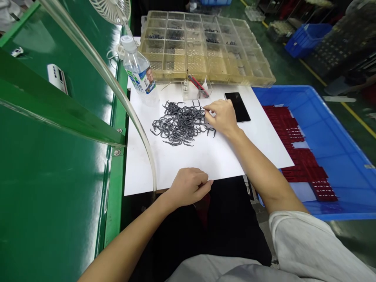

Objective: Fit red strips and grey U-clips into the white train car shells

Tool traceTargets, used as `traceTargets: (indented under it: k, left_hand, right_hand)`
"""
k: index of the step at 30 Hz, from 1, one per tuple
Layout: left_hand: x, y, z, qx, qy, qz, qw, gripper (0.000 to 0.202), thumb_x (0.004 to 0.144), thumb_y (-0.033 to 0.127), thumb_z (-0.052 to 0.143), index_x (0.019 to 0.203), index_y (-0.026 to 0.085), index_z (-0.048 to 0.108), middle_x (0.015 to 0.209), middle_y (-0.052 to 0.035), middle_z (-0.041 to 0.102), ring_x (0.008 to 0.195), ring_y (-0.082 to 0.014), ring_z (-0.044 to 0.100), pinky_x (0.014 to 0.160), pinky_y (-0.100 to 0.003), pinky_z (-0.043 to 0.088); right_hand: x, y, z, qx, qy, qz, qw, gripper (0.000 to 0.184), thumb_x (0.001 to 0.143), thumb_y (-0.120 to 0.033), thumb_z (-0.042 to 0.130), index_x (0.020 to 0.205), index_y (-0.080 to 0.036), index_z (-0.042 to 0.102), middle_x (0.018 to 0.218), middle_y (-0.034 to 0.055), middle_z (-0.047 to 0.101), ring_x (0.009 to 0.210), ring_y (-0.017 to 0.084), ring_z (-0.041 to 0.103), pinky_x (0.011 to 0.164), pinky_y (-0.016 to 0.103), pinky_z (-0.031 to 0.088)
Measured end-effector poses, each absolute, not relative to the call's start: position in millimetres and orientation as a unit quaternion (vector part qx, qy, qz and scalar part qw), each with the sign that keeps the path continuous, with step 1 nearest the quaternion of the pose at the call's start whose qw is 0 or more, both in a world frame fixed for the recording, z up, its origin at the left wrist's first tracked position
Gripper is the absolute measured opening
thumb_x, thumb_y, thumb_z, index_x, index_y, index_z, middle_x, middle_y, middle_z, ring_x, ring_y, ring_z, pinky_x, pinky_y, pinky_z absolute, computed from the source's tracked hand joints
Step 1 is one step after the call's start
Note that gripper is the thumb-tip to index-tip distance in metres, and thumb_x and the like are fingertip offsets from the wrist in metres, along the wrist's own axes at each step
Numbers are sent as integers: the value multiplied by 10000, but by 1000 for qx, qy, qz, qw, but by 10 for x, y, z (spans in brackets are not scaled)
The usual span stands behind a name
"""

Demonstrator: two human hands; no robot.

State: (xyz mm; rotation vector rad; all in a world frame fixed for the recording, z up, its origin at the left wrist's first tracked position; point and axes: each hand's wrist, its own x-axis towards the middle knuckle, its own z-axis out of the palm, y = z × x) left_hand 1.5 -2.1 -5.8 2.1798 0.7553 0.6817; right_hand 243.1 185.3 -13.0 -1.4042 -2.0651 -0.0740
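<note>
- The right hand (223,115) was curled, fingertips laid on the pile of grey clips (179,123) just to its left; whether one was pinched could not be told.
- The left hand (188,186) was closed, thumb against fingertips; nothing could be made out inside it.
- Because the clips were tangled, several might be dragged up together and scattered.

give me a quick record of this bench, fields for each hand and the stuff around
left hand: at the near edge of the white sheet, fingertips pinched together; anything in its grip is hidden
right hand: fingertips on the right edge of the pile of dark grey loop-shaped clips
beside right hand: black rectangular phone, lying flat
far side: clear plastic water bottle; yellowish clear compartment tray
right of sheet: blue plastic crate holding dark red strips
</note>
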Motion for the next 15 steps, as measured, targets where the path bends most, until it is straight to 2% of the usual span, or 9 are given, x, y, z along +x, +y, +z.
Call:
traceTargets:
  k: [8, 15]
  left_hand:
    - [0, -36, -49, 854, 296, 252, 346, 438, 1039, 255, 537, 682, 233, 284, 572, 43, 374, 544, -145, 341, 563, -334, 230]
    - [62, -57, 60, 874, 283, 229, 322, 449, 1080, 247, 506, 687, 239, 289, 577, 33, 391, 561, -155, 357, 574, -354, 234]
  right_hand:
    - [2369, 1795, -26, -468, -785, -48, 402, 251, 1019, -272, 612, 1046, -254, 860, 955, 72, 847, 879, 290, 719, 911, 485, 468]
    - [2318, 1794, -79, -397, -868, 13, 299, 288, 1021, -230, 611, 1127, -229, 879, 1041, 105, 851, 980, 294, 711, 858, 448, 445]
